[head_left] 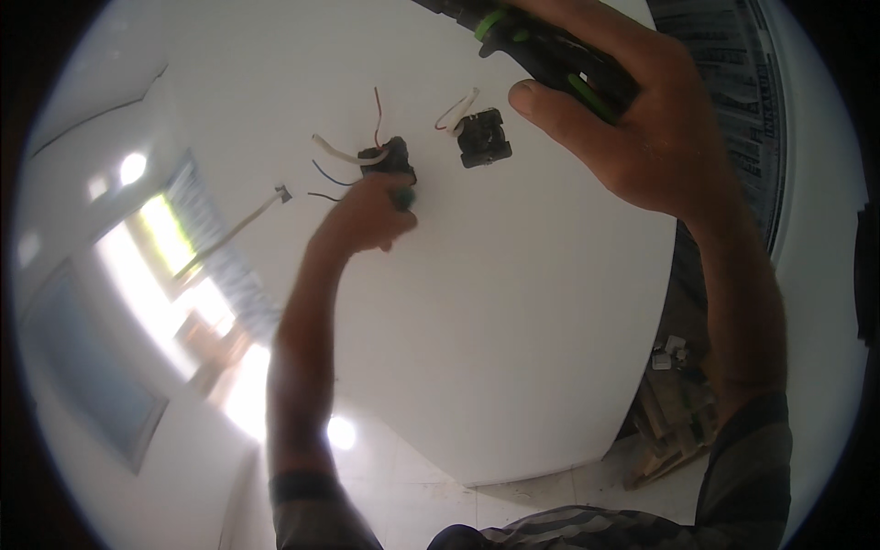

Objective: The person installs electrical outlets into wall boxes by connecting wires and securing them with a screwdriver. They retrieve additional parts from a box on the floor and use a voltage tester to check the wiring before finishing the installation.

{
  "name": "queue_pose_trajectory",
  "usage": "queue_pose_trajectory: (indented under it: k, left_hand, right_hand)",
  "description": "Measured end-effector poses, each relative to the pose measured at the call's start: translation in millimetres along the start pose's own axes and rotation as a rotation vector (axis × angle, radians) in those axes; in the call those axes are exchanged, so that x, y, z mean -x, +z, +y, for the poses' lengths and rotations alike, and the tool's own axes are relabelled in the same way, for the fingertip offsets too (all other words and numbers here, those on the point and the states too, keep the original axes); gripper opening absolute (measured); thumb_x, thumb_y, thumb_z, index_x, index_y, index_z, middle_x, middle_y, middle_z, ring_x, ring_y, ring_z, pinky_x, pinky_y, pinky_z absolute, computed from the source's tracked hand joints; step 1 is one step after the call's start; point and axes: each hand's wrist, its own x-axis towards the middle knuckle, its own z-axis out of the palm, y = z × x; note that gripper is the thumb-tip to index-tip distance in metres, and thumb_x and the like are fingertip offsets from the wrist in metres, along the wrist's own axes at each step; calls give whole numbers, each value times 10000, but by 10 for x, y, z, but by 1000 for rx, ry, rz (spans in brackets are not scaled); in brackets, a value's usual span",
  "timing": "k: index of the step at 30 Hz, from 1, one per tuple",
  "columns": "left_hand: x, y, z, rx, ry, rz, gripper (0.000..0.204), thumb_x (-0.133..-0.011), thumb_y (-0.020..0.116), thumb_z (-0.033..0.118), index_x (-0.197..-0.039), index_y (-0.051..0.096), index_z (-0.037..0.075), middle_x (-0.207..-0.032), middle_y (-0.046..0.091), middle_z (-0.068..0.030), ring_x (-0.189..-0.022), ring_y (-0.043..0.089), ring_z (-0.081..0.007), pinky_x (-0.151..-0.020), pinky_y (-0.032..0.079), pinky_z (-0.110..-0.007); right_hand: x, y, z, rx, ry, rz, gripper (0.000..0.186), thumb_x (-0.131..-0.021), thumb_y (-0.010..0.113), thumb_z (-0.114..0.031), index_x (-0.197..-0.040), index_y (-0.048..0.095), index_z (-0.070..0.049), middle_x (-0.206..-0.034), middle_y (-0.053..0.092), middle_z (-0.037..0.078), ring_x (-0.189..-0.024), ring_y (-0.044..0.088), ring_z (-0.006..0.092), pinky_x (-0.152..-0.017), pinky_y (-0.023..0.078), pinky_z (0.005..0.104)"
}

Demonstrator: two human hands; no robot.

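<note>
My left hand (371, 215) is closed at the lower edge of a black electrical wall box (392, 158) set in the white wall. Between its fingers shows a small teal-green thing (403, 197), too little of it visible to tell its kind. Out of this box come a white cable (339, 151), a brown wire (379, 115), a blue wire (328, 172) and a dark wire (323, 196). My right hand (632, 124) holds a black and green power drill (550, 60) at the upper right, its thumb stretched along the side. The drill's front end runs out past the picture's top edge.
A second black wall box (484, 137) with a white cable (463, 112) sits to the right of the first. Further left, another cable (234, 231) hangs by a small hole. A wooden stand (674, 422) bearing small white pieces (669, 356) stands low at the right, beyond the wall's edge.
</note>
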Motion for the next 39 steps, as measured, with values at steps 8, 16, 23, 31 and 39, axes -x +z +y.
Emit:
queue_pose_trajectory:
  k: [8,16,23,31,39]
  left_hand:
    - [140,138,-145,-607,97,244,410,-746,637,79,-1150,643,9,-867,714,-206,-757,726,-342,-718,593,-446]
    - [91,200,-8,-685,-79,250,370,-753,681,129,-1116,662,57,-890,726,-197,-920,708,-394,-837,576,-477]
    - [117,249,-72,-512,57,437,211,-796,712,174,-969,685,56,-876,730,-169,-889,711,-386,-794,571,-468]
    - [490,715,213,-399,1049,649,267,-745,888,163,-834,648,86,-682,609,-22,-600,594,-187,-593,462,-341]
    - [88,775,137,-334,1272,621,273,-707,894,148,-827,653,97,-732,561,-8,-707,586,-170,-683,443,-345]
  right_hand:
    - [109,-114,-88,83,18,25,609,-848,703,-55,-1411,508,71,-1070,707,162,-784,688,122,-684,553,244]
    - [176,-213,-180,183,206,-38,627,-837,713,-64,-1417,509,57,-1028,712,136,-738,665,101,-660,532,239]
    - [441,-251,126,155,119,17,632,-838,709,-82,-1434,518,4,-1108,716,150,-804,692,163,-717,541,270]
    - [908,-99,-46,115,325,18,672,-815,678,-132,-1455,508,-19,-1171,689,164,-953,675,209,-855,512,331]
    - [1321,45,-212,88,388,-29,656,-817,719,-77,-1438,519,-16,-1084,690,156,-718,643,119,-599,524,273]
